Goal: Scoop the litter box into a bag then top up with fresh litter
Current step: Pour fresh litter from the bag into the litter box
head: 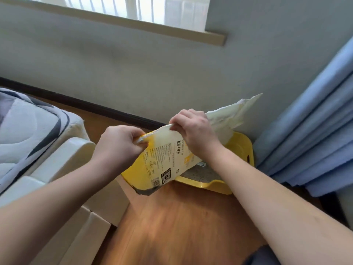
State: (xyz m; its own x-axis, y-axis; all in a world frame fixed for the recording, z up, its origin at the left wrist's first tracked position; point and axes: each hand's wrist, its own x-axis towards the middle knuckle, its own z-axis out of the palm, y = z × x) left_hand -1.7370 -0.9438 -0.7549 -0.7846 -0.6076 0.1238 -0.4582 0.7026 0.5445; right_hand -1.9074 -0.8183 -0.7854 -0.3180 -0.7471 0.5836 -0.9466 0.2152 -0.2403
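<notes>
A yellow and white bag of cat litter [162, 161], printed with black text and a QR code, hangs upright in front of me. My left hand [116, 144] pinches its top edge at the left. My right hand [193, 129] pinches the same edge at the right. Behind and below the bag sits the yellow litter box [242, 148] on the floor, in the corner by the wall. Grey litter [200, 175] and a small part of a grey scoop [202, 164] show in it. A white plastic bag [229, 117] rises behind my right hand, over the box.
A blue curtain [315, 127] hangs close to the right of the box. At the left stands a bed with a grey patterned cover [24, 123] and white frame [63, 165]. Wooden floor [181, 222] lies between me and the box. The wall and window sill are straight ahead.
</notes>
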